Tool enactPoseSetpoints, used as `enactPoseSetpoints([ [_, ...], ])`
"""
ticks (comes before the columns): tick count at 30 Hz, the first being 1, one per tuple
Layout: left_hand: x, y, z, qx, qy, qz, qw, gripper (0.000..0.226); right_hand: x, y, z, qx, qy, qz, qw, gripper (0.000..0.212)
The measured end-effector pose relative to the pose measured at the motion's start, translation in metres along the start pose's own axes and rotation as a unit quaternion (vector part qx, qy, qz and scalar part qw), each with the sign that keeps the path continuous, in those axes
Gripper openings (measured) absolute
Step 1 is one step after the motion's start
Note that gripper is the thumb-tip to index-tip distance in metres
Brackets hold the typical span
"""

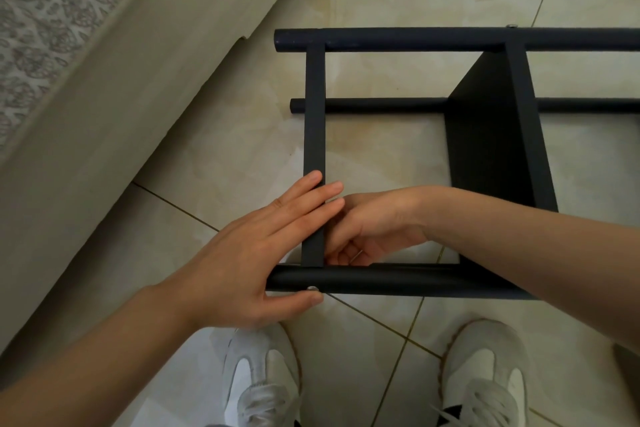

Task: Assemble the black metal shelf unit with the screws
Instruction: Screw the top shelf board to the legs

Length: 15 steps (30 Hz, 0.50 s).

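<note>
The black metal shelf unit (415,40) lies on its side on the tiled floor, its round posts running left to right. A flat crossbar (314,114) joins the far post to the near post (398,282). A silver screw (312,288) sits in the near post at that joint. My left hand (249,253) lies flat with straight fingers over the crossbar, thumb under the near post beside the screw. My right hand (367,229) reaches inside the frame behind the joint, fingers curled; what it holds is hidden. A black shelf panel (491,135) stands further right.
A beige sofa base (104,121) with a patterned cushion runs diagonally along the left. Another screw head (614,25) shows on the far post. My two white sneakers (263,374) stand on the tiles just below the near post.
</note>
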<state>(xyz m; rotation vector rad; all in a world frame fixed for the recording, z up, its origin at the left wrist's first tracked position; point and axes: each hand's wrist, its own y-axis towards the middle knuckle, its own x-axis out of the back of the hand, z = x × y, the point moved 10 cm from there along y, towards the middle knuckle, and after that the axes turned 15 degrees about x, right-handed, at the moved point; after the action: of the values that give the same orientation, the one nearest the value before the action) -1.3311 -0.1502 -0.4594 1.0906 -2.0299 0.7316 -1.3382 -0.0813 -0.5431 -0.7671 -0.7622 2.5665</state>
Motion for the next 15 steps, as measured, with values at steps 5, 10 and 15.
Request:
enactPoseSetpoints([
  [5, 0.002, -0.004, 0.004, 0.032, -0.029, -0.022, 0.999, 0.098, -0.002, -0.009, 0.001, 0.022, 0.017, 0.012, 1.0, 0.027],
  [10, -0.001, -0.012, 0.019, 0.121, -0.165, -0.037, 0.978, 0.111, 0.002, -0.022, 0.008, 0.048, 0.031, 0.005, 0.998, 0.034],
  [15, -0.028, -0.032, 0.036, 0.24, -0.405, -0.041, 0.881, 0.108, 0.005, -0.033, 0.019, 0.084, -0.037, -0.022, 0.995, 0.027],
])
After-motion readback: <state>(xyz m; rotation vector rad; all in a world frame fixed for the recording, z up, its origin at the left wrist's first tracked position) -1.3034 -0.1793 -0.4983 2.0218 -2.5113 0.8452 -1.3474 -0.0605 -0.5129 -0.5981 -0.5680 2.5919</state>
